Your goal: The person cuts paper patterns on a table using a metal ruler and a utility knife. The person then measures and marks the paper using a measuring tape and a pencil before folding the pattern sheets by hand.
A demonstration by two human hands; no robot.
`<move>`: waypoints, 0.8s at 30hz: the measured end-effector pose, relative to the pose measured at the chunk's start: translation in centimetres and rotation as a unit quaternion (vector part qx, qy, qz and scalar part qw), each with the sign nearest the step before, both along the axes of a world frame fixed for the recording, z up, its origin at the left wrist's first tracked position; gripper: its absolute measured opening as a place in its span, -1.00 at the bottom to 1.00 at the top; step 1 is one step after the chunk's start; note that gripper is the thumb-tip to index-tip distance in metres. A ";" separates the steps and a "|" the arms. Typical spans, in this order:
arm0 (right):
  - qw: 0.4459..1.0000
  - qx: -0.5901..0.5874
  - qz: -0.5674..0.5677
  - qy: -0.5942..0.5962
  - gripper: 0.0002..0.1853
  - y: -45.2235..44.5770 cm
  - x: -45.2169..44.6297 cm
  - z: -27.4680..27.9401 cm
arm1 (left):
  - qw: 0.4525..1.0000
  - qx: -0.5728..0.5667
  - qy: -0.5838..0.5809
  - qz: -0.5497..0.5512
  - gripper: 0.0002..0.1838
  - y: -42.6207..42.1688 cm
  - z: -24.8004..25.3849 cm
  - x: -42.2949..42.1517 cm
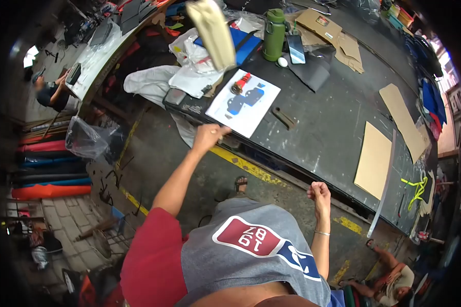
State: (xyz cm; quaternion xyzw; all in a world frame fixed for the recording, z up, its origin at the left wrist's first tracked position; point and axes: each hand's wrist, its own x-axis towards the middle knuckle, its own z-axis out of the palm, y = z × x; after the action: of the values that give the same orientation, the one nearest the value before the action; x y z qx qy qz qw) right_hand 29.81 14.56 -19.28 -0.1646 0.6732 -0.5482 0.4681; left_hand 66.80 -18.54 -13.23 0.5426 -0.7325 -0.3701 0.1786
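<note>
My left hand [208,138] is at the table's front edge, beside the near corner of a printed white sheet [248,115]. Its fingers are curled; whatever they may hold is hidden. My right hand [320,194] is just off the same edge, farther right, fingers bent and pressed together. Nothing I can name shows in it. Blue and dark shapes are printed on the sheet, and a small red-handled item [242,83] lies on top. A dark, narrow tool [283,118] rests to its right. Beyond the sheet stands a blurred cream-coloured case or pouch [212,36], tilted.
A green bottle [274,36] and a phone [296,49] are at the back of the dark table [317,120]. Cardboard pieces [372,161] and a metal ruler [382,189] lie on the right. Fabric rolls [51,171] are stacked at left. Other people [56,94] are at the sides.
</note>
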 end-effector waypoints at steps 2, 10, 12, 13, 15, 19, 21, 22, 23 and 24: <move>1.000 -0.005 0.007 -0.007 -0.76 -2.9 2.8 0.2 | 0.994 -0.105 -0.025 0.032 -0.43 -7.0 0.0 3.3; 1.000 -0.005 -0.006 -0.016 -0.76 -7.8 7.6 1.1 | 0.807 0.188 0.421 0.369 -0.27 -30.0 3.2 16.8; 1.000 0.012 -0.014 -0.021 -0.76 -7.2 7.9 1.0 | 0.778 0.197 0.480 0.355 -0.05 -31.9 3.6 18.6; 0.999 0.021 -0.016 -0.022 -0.76 -6.7 7.8 0.9 | 0.783 0.184 0.483 0.347 -0.01 -32.5 2.3 19.5; 0.999 0.041 -0.017 -0.016 -0.76 -5.5 7.7 0.5 | 0.793 0.155 0.487 0.330 0.12 -32.8 0.8 20.2; 0.999 0.040 -0.003 -0.015 -0.75 -3.7 6.2 -0.9 | 0.855 0.027 0.374 0.358 -0.01 -30.3 -3.3 15.7; 0.999 0.032 0.011 -0.006 -0.73 -3.7 5.0 -0.9 | 0.908 -0.185 0.243 0.287 -0.22 -32.8 -9.2 14.1; 0.999 0.032 0.028 0.027 -0.71 -4.3 4.4 0.2 | 0.905 -0.239 0.216 0.279 -0.27 -30.4 -7.4 10.5; 0.998 0.022 0.040 0.048 -0.71 -4.8 3.6 0.7 | 0.900 -0.288 0.194 0.264 -0.32 -25.8 -5.0 6.5; 0.993 0.020 0.072 0.088 -0.73 -5.0 2.4 0.9 | 0.914 -0.238 0.230 0.234 -0.36 -22.7 -2.7 3.4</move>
State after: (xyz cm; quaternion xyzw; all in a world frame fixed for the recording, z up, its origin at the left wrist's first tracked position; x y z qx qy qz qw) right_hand 32.19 9.51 -18.34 -0.2505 0.7089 -0.4832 0.4485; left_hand 70.18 -41.20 -15.89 0.5400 -0.5899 -0.2468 0.5472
